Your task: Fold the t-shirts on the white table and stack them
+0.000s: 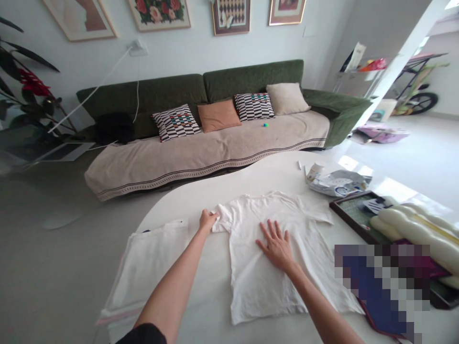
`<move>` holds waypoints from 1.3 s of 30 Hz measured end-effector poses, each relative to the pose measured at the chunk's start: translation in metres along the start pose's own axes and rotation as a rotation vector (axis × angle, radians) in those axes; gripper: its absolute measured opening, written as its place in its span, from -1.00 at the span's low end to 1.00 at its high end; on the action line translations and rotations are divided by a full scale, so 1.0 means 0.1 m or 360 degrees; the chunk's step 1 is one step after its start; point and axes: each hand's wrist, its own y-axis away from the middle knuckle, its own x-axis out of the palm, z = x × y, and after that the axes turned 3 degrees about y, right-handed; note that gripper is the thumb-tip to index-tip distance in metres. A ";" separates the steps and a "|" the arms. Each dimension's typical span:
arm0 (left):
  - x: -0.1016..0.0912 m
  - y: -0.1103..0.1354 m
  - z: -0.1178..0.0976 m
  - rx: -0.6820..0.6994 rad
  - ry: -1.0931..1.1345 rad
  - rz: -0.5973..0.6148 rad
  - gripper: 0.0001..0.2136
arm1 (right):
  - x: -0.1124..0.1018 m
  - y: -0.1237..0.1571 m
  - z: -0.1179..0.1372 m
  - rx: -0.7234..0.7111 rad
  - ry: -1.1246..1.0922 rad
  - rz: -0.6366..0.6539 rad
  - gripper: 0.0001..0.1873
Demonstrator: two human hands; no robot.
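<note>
A white T-shirt lies spread out on the white table, its neckline towards the sofa. With closed fingers my left hand pinches the end of its left sleeve, which is bunched up there. My right hand rests flat on the chest of the shirt, fingers spread. Faint creases run across the cloth around that palm. To the left of the shirt, a flat whitish piece with a pink strip along its lower edge lies on the table, partly behind my left forearm.
On the right stand a dark-rimmed tray, a cream puffy object and a crumpled plastic package. A blurred-out dark blue item lies nearer. Behind the table is a green sofa with cushions.
</note>
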 end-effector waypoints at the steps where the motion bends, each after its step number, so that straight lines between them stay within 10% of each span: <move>1: -0.02 -0.02 0.01 0.0000 0.0002 0.0025 -0.72 | -0.01 0.00 -0.01 -0.0011 -0.0004 0.0012 -0.33; 10: -0.49 0.08 0.11 0.0099 -0.0154 -0.0080 -0.68 | -0.22 0.07 0.10 -0.0194 -0.0107 0.0148 -0.28; 16: -0.02 0.89 -0.01 0.1133 -0.0543 0.0173 -0.51 | -0.23 0.47 0.29 -0.0065 -0.0149 0.0159 -0.28; 21: 0.30 1.25 0.11 0.1131 -0.0799 0.0392 -0.45 | -0.25 0.83 0.20 -0.0080 -0.0186 0.0262 -0.26; 27: 0.21 1.04 0.19 0.1189 -0.0879 0.0450 -0.45 | -0.29 1.22 -0.12 -0.0139 -0.0157 0.0263 -0.30; 32: 0.13 1.01 0.12 0.1102 -0.0935 0.0399 -0.45 | -0.23 1.25 -0.34 0.0250 -0.0020 0.0065 -0.35; 39: 0.08 1.82 0.28 0.1548 -0.0793 0.0587 -0.41 | -0.07 1.25 -0.36 0.0308 0.0056 -0.0029 -0.34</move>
